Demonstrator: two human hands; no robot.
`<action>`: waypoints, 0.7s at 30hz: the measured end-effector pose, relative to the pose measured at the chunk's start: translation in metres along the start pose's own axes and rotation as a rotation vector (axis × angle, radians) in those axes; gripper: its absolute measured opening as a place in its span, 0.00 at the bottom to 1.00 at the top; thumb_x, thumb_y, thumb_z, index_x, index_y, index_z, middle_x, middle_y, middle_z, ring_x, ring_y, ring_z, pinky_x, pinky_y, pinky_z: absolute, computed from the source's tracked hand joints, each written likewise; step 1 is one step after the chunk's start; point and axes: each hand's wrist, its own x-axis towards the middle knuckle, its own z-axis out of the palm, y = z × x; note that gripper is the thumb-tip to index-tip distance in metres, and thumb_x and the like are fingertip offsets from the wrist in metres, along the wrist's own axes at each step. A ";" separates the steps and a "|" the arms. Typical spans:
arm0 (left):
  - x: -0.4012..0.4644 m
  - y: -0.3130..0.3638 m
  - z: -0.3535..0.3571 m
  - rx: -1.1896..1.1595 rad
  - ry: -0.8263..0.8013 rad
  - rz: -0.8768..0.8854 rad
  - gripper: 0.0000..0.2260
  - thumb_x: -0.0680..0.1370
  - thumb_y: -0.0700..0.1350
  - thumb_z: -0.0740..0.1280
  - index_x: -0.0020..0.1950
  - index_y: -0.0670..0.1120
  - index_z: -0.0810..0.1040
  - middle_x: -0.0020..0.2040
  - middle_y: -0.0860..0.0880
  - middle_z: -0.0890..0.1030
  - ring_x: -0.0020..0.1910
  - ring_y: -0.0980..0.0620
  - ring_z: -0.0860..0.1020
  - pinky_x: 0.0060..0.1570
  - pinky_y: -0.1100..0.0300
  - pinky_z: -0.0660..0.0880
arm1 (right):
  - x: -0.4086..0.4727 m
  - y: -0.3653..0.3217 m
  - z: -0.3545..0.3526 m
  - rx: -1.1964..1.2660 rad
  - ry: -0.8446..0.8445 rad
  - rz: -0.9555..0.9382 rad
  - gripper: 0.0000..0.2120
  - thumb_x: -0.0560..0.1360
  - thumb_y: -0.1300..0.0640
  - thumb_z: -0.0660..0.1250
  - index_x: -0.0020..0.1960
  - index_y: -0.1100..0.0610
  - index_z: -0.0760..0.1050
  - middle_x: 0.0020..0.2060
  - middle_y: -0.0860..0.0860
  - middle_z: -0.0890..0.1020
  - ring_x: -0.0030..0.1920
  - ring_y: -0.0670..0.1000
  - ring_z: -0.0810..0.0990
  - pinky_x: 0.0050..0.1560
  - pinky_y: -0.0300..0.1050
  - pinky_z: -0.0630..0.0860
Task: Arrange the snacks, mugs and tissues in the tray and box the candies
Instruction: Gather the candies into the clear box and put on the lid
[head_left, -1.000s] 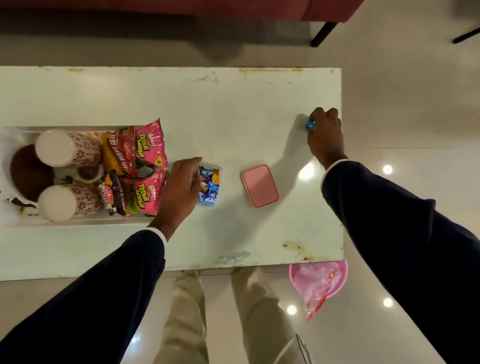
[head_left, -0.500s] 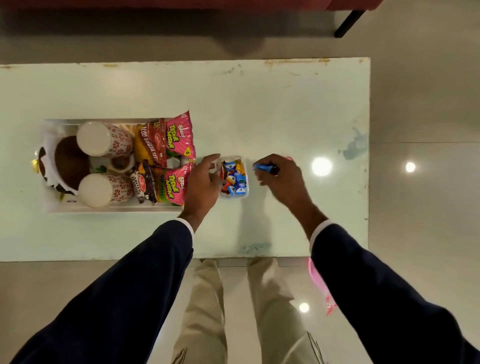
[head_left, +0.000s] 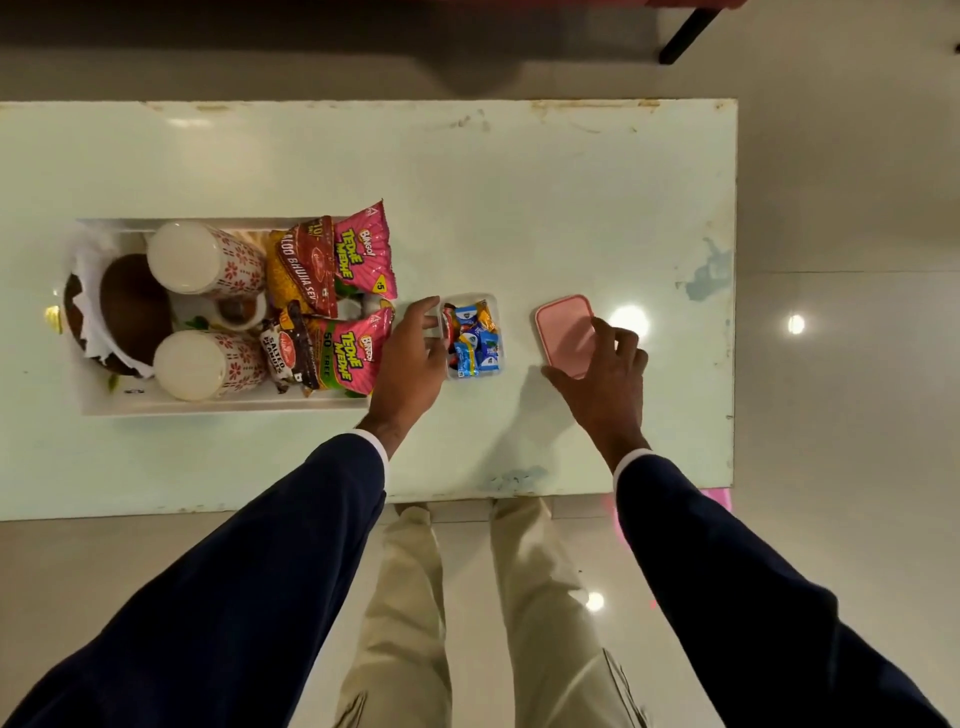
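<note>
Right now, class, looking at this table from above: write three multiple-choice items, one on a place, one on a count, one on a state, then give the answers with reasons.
1. Where is the pink lid?
A. on the candy box
B. on the table, right of the candy box
C. in the tray

2. How many mugs lie in the tray?
A. two
B. four
C. none

3. The candy box is
A. empty
B. closed
C. open with candies inside

Answers: B, the lid lies apart under the right hand; A, two patterned mugs show; C, wrappers visible, the left hand steadies it.
</note>
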 end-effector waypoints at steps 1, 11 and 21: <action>0.000 -0.001 0.000 0.000 -0.003 0.006 0.22 0.81 0.32 0.64 0.74 0.44 0.70 0.65 0.44 0.79 0.58 0.56 0.78 0.39 0.79 0.74 | 0.001 0.000 0.004 -0.061 0.009 -0.030 0.43 0.66 0.40 0.76 0.74 0.52 0.63 0.65 0.56 0.69 0.59 0.61 0.71 0.55 0.54 0.75; -0.003 0.000 -0.003 -0.061 -0.056 -0.012 0.25 0.79 0.30 0.64 0.75 0.43 0.68 0.65 0.44 0.78 0.60 0.52 0.79 0.44 0.74 0.78 | 0.012 -0.018 0.006 -0.166 0.052 -0.103 0.31 0.69 0.39 0.66 0.69 0.47 0.68 0.57 0.53 0.75 0.54 0.58 0.75 0.49 0.51 0.74; -0.006 0.001 -0.004 -0.198 -0.085 -0.112 0.19 0.82 0.35 0.63 0.73 0.43 0.69 0.58 0.49 0.78 0.52 0.59 0.80 0.38 0.70 0.78 | 0.020 -0.023 -0.013 0.824 -0.179 0.215 0.11 0.77 0.53 0.68 0.55 0.59 0.78 0.49 0.53 0.83 0.48 0.53 0.81 0.45 0.46 0.78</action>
